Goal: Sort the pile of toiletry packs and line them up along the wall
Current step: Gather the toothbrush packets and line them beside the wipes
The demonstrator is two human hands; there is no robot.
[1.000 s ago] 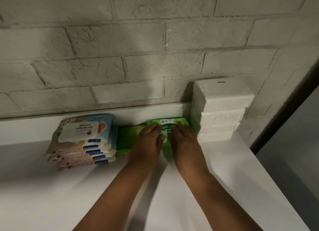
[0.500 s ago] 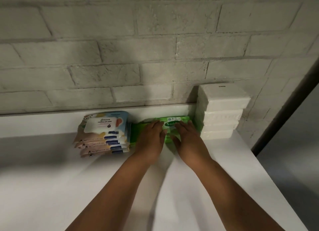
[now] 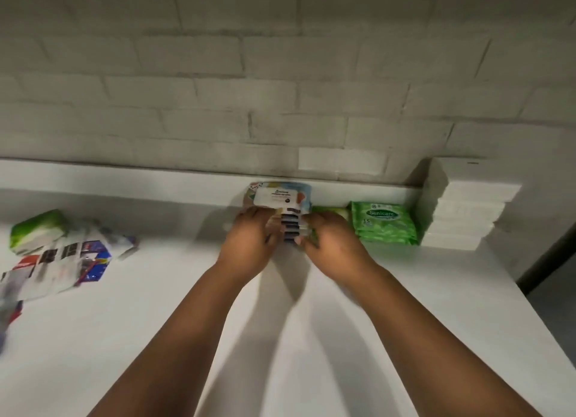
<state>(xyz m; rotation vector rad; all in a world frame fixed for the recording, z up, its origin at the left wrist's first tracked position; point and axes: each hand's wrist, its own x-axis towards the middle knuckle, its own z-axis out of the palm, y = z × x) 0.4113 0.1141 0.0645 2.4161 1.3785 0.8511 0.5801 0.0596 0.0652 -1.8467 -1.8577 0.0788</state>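
A stack of pastel wet-wipe packs [image 3: 282,198] stands against the wall ledge. My left hand [image 3: 249,242] presses its left front side and my right hand [image 3: 330,245] its right front side, squeezing the stack between them. To the right lies a stack of green Sanicare packs [image 3: 385,225], then a tall stack of white packs [image 3: 464,204] at the wall's corner. At the far left a blurred loose pile remains: a green-and-white pack [image 3: 37,229] and red-blue-white packs [image 3: 65,267].
The white table [image 3: 187,338] runs to a right edge near a dark gap [image 3: 548,260]. A raised white ledge [image 3: 124,179] lies under the brick wall. Bare surface lies between the loose pile and the pastel stack.
Both hands left the green packs and moved left onto the pastel stack. The view swung left, bringing the loose pile into sight.
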